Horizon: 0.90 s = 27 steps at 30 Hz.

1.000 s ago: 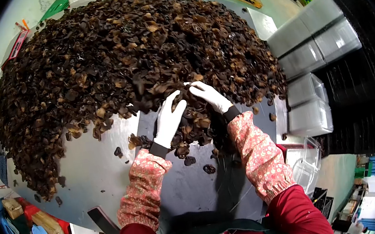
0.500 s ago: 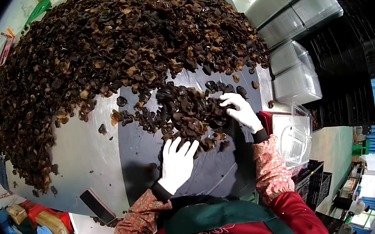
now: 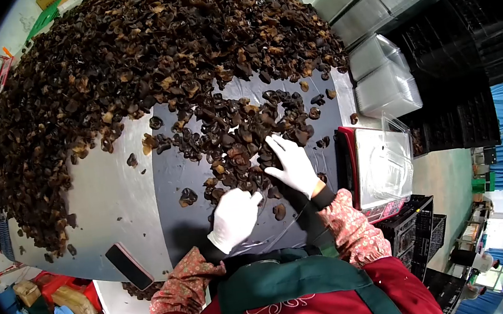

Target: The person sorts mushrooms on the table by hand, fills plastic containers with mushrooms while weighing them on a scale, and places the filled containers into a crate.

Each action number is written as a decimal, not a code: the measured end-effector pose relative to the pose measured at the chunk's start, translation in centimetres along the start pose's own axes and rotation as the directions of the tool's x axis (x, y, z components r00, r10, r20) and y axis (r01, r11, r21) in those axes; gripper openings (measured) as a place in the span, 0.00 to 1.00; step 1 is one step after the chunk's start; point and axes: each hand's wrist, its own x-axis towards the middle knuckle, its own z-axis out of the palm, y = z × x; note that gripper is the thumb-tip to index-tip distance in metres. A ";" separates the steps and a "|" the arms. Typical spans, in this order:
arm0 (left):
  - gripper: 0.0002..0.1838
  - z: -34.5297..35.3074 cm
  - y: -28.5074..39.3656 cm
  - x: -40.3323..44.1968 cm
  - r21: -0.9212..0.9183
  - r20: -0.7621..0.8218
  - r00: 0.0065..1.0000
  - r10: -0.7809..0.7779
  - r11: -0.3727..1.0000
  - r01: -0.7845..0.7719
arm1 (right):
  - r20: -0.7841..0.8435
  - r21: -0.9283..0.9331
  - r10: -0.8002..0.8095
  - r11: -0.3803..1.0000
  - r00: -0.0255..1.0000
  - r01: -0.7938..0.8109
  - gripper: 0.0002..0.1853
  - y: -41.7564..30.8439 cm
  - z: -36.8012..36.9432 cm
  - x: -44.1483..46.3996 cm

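Note:
Dark brown wood ear mushrooms (image 3: 235,152) lie spread in a loose patch on the dark sheet before me. At the patch's near edge is my white-gloved left hand (image 3: 233,221). Its fingers are curled under, and whatever they may hold is hidden. My right hand (image 3: 295,165), in a white glove too, rests over the patch's right side with fingers stretched out and thumb apart, the tips touching mushrooms. A single mushroom (image 3: 188,196) lies left of my left hand, and another (image 3: 279,211) lies between the hands and nearer to me.
A large heap of mushrooms (image 3: 158,49) covers the far and left parts of the metal table (image 3: 114,203). A phone (image 3: 129,266) lies at the near left edge, above a white bin (image 3: 116,302). Clear plastic boxes (image 3: 388,89) and stacked black crates (image 3: 457,84) stand right.
My right hand has moved left and nearer to me. My left hand's spread fingers have curled. The patch's mushrooms are spread out more, with several shifted toward the right.

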 end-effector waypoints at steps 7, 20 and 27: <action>0.30 1.2 -3.2 4.4 0.315 0.005 0.952 -0.305 0.904 0.288 | 0.141 -0.061 -0.082 0.994 0.987 0.091 0.30 1.0 -2.6 -5.5; 0.37 0.0 -2.2 -1.2 0.514 -0.131 0.829 -0.543 0.678 0.525 | -0.209 -0.027 0.028 0.999 0.977 -0.035 0.36 1.6 -0.4 -7.5; 0.34 2.9 4.7 -2.2 0.441 0.090 0.896 -0.434 0.824 0.355 | 0.011 -0.128 -0.133 0.983 0.991 0.133 0.29 -0.7 0.9 -13.3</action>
